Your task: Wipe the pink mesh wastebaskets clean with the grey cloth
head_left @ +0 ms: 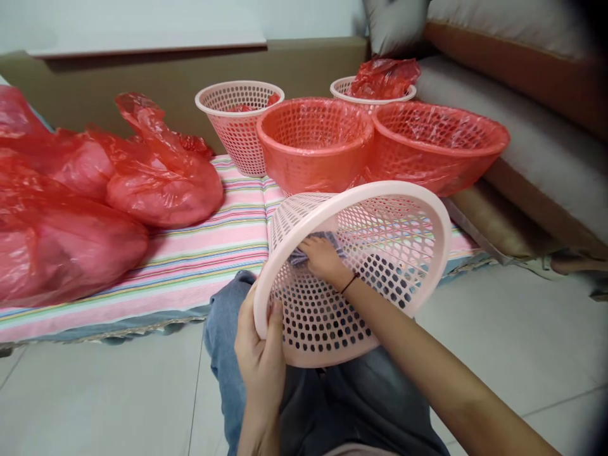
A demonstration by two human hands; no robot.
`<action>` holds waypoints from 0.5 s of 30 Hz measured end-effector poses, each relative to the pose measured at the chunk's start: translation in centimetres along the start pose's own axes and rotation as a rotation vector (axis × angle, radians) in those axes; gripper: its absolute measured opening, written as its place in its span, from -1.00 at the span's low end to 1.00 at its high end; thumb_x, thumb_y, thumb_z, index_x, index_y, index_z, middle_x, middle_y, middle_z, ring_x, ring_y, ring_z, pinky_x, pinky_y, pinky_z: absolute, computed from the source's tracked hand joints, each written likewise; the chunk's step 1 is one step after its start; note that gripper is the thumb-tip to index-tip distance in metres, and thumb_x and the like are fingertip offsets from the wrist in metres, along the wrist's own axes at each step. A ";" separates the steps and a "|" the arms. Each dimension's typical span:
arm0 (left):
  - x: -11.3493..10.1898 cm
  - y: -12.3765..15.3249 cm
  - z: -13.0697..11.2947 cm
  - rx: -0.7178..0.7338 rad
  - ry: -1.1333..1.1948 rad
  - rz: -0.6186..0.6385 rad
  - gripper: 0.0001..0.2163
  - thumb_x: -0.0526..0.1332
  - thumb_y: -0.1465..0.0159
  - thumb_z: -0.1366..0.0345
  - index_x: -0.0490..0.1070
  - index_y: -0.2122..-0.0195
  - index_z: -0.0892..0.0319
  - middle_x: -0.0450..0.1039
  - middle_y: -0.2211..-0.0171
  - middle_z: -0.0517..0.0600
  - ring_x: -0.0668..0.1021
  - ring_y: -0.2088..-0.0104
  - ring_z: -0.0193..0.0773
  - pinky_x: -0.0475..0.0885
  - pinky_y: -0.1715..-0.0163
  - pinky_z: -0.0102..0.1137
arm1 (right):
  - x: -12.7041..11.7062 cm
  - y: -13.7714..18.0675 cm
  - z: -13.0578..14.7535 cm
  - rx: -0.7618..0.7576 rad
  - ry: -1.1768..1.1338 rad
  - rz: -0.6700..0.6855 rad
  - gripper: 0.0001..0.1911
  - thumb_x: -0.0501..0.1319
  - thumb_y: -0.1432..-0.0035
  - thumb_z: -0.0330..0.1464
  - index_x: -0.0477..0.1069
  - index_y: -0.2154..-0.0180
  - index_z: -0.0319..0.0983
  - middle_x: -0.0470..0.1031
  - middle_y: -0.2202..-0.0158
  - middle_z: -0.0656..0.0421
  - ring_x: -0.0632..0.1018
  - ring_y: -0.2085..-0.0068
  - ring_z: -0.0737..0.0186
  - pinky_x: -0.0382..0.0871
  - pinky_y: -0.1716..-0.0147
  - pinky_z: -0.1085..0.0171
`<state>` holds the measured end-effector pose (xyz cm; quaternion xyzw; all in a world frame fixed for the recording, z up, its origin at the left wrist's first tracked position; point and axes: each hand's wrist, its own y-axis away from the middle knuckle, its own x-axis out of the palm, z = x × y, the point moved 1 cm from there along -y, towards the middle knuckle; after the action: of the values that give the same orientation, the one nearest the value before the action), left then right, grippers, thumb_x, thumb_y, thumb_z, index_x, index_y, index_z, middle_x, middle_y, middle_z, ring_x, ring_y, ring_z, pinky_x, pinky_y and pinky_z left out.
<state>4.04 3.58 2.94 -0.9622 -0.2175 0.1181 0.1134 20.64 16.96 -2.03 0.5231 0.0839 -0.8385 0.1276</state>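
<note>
A pale pink perforated plastic basket lies tilted over my lap, its mouth facing me. My left hand grips its rim at the left, thumb inside and fingers around the outside. Deep inside the basket, my right hand presses a grey-purple striped cloth against the inner wall near the bottom. Part of the cloth shows beyond the fingers; the rest is hidden beneath the hand. A thin dark band circles the right wrist.
Two baskets lined with red plastic bags, a middle one and a right one, stand behind mine. Farther back are two pale pink baskets. Knotted red bags fill the left of the striped seat cover. Grey cushions are stacked at right.
</note>
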 end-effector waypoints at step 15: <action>0.1 0.1 0.0 -0.014 -0.044 -0.060 -0.74 0.36 -0.25 0.14 0.56 0.06 0.03 0.55 0.17 -0.04 0.59 0.09 -0.13 0.48 -0.01 -0.29 | 2.0 2.2 0.1 0.034 -0.039 0.140 -0.54 0.06 -0.31 -0.47 0.42 -0.20 -0.31 0.54 -0.15 -0.08 0.48 -0.18 -0.04 0.16 -0.24 0.00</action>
<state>4.19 3.52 2.89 -0.9532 -0.2494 0.1343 0.1054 20.39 14.54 -3.83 0.5135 0.0302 -0.8387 0.1788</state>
